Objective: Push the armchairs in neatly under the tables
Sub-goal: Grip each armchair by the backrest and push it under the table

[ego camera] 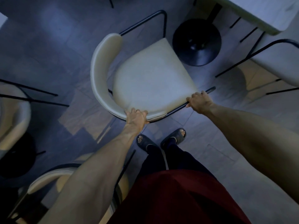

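Note:
A cream armchair (152, 75) with a curved padded backrest and a thin black metal frame stands on the floor in front of me, seen from above. My left hand (136, 116) grips the near end of the padded backrest. My right hand (199, 101) is closed around the black metal arm rail on the chair's right side. A white table (265, 15) sits at the top right corner, on a black post with a round black base (196, 42). The chair's front points towards that base.
A second cream armchair (278, 62) stands at the right, partly under the table. More armchairs sit at the left edge (13, 113) and bottom left (53, 177), close to my left arm. My feet in dark sandals (161, 139) stand just behind the chair on grey floor tiles.

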